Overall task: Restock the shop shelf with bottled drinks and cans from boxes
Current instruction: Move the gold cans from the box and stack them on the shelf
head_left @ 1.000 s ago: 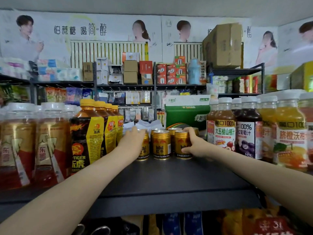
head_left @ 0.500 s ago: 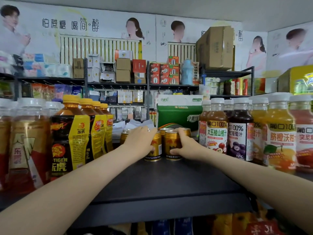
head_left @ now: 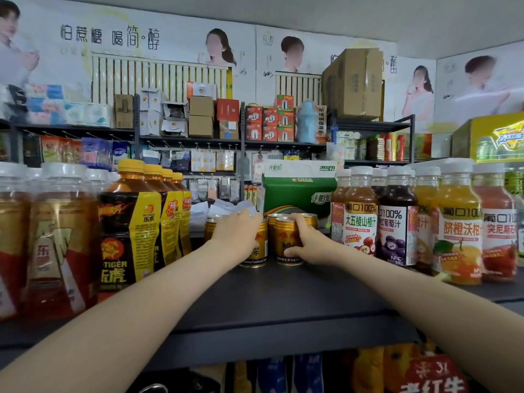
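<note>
Both arms are stretched over the dark shelf [head_left: 283,302] to a cluster of gold cans [head_left: 272,222] standing at its back. The left hand [head_left: 236,235] is laid over the front left can [head_left: 256,245], fingers spread and curled around its top. The right hand [head_left: 307,243] is wrapped around the side of the front right can [head_left: 286,241], thumb low at its base. Tiger bottles [head_left: 133,222] are ranged just left of the cans, juice bottles [head_left: 394,219] just right, and a green carton [head_left: 297,191] stands behind.
</note>
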`<state>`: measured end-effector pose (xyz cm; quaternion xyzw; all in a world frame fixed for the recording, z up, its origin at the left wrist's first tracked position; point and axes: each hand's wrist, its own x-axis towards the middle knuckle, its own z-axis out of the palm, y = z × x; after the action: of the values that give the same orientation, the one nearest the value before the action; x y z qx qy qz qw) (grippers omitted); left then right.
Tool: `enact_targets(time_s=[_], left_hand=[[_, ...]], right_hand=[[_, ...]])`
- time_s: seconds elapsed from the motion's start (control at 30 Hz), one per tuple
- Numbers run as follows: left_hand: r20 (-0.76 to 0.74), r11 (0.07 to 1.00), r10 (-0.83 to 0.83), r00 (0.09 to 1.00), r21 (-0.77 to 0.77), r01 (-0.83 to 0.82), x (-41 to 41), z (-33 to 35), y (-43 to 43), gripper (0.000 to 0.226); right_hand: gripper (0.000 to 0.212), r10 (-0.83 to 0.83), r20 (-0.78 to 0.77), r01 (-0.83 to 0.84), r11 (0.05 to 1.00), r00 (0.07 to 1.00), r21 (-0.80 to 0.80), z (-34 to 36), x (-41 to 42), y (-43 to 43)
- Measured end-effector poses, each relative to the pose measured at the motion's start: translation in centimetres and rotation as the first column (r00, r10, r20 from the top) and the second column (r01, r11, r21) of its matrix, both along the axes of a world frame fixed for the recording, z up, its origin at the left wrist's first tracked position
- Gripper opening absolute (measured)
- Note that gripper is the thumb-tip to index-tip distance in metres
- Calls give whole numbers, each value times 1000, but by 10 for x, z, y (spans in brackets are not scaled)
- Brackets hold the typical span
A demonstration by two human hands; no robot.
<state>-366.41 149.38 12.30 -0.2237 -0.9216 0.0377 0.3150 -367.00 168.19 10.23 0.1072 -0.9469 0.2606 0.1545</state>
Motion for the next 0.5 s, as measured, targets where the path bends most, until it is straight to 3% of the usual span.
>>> enact_targets(time_s=[0.2,0.37,0.5], left_hand=[[-25,999,-33,999,-5,33,1,-9,-7,52],[-62,996,-63,996,58,67,14,-11,-6,47],[-15,976,-124,992,176,124,51,-12,-10,42]], right_hand=[[91,-108,-147,124,986,983,109,1,17,-10],[83,-176,-262,222,962,949,157,-1,42,-27],[69,-120,-311,175,972,943,155,-8,74,-46]])
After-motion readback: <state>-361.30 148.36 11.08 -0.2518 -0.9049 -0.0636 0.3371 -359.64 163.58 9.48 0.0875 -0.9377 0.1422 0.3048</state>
